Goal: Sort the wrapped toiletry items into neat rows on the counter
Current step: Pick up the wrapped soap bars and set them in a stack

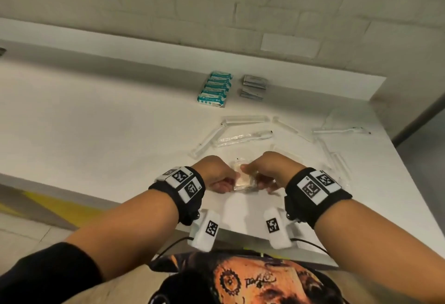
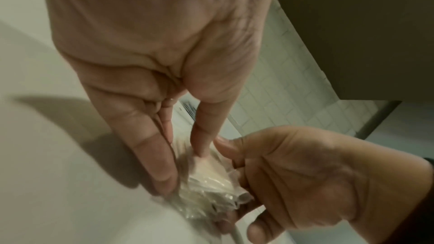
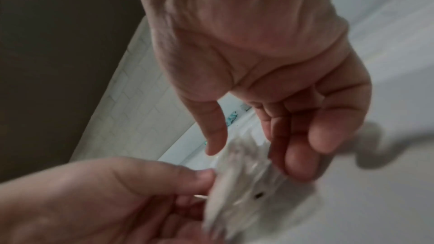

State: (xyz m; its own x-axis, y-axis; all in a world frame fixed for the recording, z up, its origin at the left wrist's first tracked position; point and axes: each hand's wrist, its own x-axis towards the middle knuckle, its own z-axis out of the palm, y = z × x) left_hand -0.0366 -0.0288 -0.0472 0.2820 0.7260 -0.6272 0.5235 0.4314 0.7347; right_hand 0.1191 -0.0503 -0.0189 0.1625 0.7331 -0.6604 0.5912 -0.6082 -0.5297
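Both hands hold one small bundle of beige pads in crinkled clear wrap (image 1: 242, 179) just above the white counter (image 1: 96, 130), near its front edge. My left hand (image 1: 227, 183) pinches the bundle's left side between thumb and fingers; in the left wrist view the left hand (image 2: 185, 172) shows that pinch on the bundle (image 2: 209, 183). My right hand (image 1: 261, 182) grips the right side, with its thumb on top and its fingers curled underneath (image 3: 253, 162). The bundle (image 3: 239, 179) is blurred in the right wrist view.
A row of teal boxes (image 1: 215, 89) and a stack of grey sachets (image 1: 253, 86) lie side by side at the back of the counter. Several clear-wrapped toothbrushes (image 1: 243, 135) lie scattered beyond and to the right of my hands. A tiled wall (image 1: 216, 2) stands behind.
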